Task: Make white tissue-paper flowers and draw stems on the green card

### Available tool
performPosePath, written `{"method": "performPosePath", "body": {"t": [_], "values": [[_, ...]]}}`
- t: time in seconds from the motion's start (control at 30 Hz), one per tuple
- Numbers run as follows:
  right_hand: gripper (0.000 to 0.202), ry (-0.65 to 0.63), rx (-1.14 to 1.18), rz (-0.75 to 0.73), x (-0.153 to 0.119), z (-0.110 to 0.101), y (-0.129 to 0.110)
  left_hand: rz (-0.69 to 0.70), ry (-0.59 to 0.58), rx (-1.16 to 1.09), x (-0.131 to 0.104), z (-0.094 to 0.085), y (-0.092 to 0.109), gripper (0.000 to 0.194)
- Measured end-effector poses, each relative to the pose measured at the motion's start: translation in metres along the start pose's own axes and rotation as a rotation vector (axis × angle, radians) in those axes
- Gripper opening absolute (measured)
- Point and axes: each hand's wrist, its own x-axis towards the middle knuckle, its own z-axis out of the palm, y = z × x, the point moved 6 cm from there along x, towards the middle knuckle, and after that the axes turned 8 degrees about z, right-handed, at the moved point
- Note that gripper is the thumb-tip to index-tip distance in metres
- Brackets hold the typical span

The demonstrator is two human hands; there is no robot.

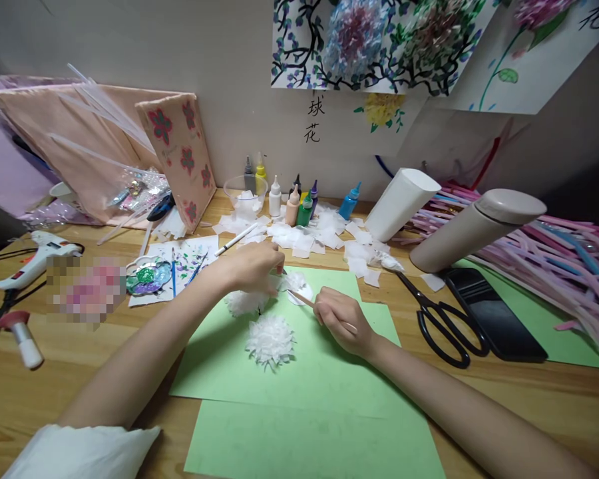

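Note:
Green paper sheets lie on the wooden table under both hands. My right hand is closed around a thin wooden stick, whose tip points left at a white round piece with ruffled white paper on it. Over the left side of that piece, my left hand has its fingers bent together; what they hold, if anything, is too small to make out. One fluffy white paper flower sits on the green paper nearer to me. Another white flower is partly hidden below my left hand.
White paper squares lie scattered behind the sheets, near small paint bottles. Black-handled scissors, a phone and a tumbler are at the right. A glue gun and paint palette are at the left.

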Motion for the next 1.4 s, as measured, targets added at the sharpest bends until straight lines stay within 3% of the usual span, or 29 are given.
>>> {"method": "performPosePath", "body": {"t": [0.13,0.27,0.37,0.53,0.73,1.03,1.17,1.4], "values": [[0.033,-0.014,-0.018,0.059,0.001,0.001,0.005,-0.033,0.015,0.123,0.003,-0.001,0.004,0.015],[0.034,0.024,-0.002,0.09,0.0,-0.001,0.006,-0.063,0.087,0.144,0.003,-0.009,-0.001,0.015],[0.034,0.04,0.003,0.051,0.0,-0.002,0.004,-0.083,0.115,0.06,0.0,-0.016,-0.004,0.016],[0.032,-0.043,-0.024,-0.013,0.001,0.003,0.0,0.01,0.132,-0.151,-0.003,-0.023,0.003,0.015],[0.033,0.01,-0.017,0.041,0.003,-0.001,0.0,0.087,0.056,-0.325,0.006,-0.007,0.006,0.015],[0.038,0.254,0.143,-0.045,-0.01,-0.016,-0.002,0.053,-0.016,-0.299,0.017,0.018,0.007,0.017],[0.036,0.189,0.098,-0.146,-0.01,-0.012,-0.009,0.033,0.016,-0.201,0.017,0.018,0.008,0.015],[0.033,0.042,-0.029,-0.052,-0.002,-0.002,-0.005,0.04,0.061,-0.079,0.017,0.018,0.012,0.017]]}}
